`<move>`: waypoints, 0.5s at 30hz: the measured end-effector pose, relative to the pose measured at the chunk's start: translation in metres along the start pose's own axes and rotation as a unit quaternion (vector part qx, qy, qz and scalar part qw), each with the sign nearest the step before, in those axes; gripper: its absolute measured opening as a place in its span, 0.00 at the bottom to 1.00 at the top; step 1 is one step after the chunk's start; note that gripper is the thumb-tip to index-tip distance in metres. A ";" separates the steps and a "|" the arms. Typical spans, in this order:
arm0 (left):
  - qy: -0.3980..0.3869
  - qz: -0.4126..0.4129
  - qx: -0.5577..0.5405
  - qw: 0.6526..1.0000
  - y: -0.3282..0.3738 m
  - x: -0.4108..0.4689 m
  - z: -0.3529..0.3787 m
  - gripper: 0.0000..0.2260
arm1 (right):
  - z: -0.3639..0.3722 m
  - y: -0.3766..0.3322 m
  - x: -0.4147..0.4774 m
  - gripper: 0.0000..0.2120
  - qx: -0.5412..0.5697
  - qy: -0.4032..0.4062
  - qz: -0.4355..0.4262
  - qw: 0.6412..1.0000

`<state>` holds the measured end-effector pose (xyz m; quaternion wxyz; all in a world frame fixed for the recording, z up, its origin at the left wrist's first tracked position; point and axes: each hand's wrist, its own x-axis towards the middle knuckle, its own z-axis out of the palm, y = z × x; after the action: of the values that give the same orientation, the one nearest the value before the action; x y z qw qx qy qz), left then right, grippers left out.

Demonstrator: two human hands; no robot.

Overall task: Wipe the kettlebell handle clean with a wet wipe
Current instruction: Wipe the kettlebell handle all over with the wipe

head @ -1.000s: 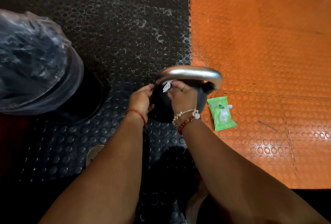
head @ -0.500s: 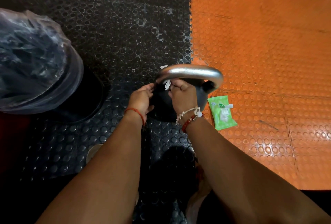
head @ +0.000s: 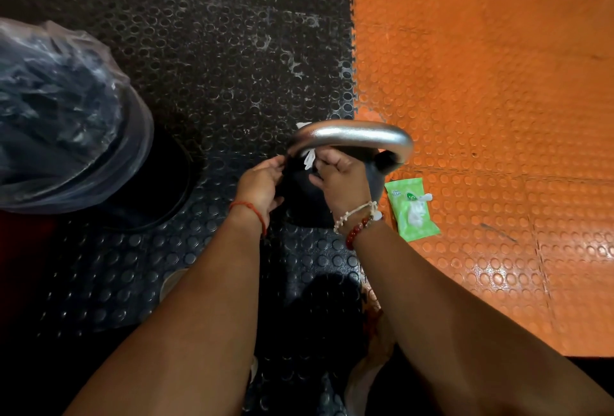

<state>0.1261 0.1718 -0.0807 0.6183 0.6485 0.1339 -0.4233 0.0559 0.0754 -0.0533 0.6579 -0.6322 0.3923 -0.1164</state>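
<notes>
Kettlebell (head: 329, 206) sits centre frame on the black floor mat (head: 206, 76), right at the seam with the orange mat (head: 481, 89). Its steel handle (head: 352, 136) arches over it. The wet wipe (head: 309, 159) is draped over the handle's left bend. One white tip shows above the bar, and the rest hangs below, pinched by the right hand (head: 340, 179) under the arch. Left hand (head: 262, 183) is against the bell's left side by the handle's foot, fingers bent. Can't tell if it's bracing or pinching the wipe. Wipe pack (head: 412, 212) lies just right of the bell.

My read: only the left bend is covered so far. Wrap the wipe fully round the bar, squeeze, slide toward the right foot, twisting to reach the underside. Brace the bell so it doesn't rock.
</notes>
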 end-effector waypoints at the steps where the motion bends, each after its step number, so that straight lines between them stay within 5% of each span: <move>1: 0.006 0.000 -0.004 1.000 0.000 0.000 0.001 0.17 | -0.001 -0.001 0.002 0.16 -0.029 -0.002 -0.007 1.000; 7: 0.022 -0.002 -0.023 0.999 0.001 -0.002 0.004 0.09 | 0.001 -0.007 -0.002 0.14 0.053 -0.022 0.029 0.998; 15: 0.027 0.001 -0.013 1.000 0.002 -0.002 0.005 0.10 | 0.002 -0.010 0.000 0.15 0.068 -0.028 0.044 0.996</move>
<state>0.1246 0.1680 -0.0770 0.6233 0.6513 0.1556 -0.4038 0.0609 0.0754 -0.0443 0.7147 -0.5712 0.3921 -0.0961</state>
